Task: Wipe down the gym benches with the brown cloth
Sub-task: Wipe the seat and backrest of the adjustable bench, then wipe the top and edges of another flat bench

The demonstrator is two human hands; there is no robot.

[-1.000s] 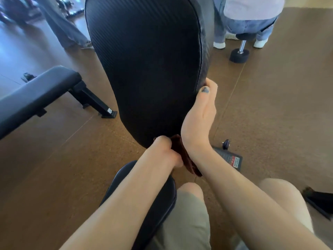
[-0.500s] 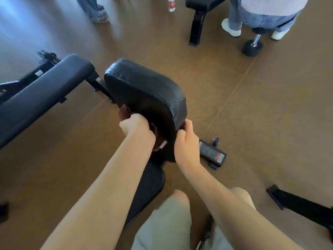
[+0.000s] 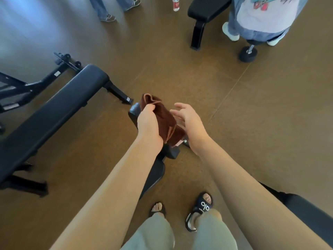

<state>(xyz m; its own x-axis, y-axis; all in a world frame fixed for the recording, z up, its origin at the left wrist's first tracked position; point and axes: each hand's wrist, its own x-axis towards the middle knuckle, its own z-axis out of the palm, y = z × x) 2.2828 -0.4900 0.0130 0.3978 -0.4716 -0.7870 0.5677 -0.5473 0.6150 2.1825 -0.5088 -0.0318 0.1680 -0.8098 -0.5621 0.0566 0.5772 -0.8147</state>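
Feet: the person's sandalled feet (image 3: 198, 208) stand on the brown floor (image 3: 261, 114) nearest the camera, which reads as standing over the work rather than sitting at it.
Bench underfoot: a dark padded bench (image 3: 155, 174) runs from between the forearms toward the hands; most of it is hidden by the arms, so how it is set I cannot tell.
Left hand: the left hand (image 3: 149, 123) is held up in the air above that bench, its fingers (image 3: 150, 107) curled and clamped on the brown cloth (image 3: 162, 114), probably to keep it gathered between wiping spots.
Brown cloth: it is off every pad, bunched, its top fold rising just past the left fingers and the rest hanging down between the two hands.
Right hand: the right hand (image 3: 189, 121) is just beside the cloth's right edge, fingers (image 3: 180, 105) apart and relaxed, gripping nothing; whether the palm touches the cloth I cannot tell. It looks placed to take or refold the cloth.
Left bench: a long flat black bench (image 3: 54, 112) lies on the floor to the left, apart from the hands; a likely next surface, as a judgement.
Far bench: another black bench (image 3: 207, 9) stands at the top, beside a seated person (image 3: 261, 17) and a dumbbell (image 3: 246, 55).
Bottle: a small bottle (image 3: 175, 3) stands on the floor at the far edge.
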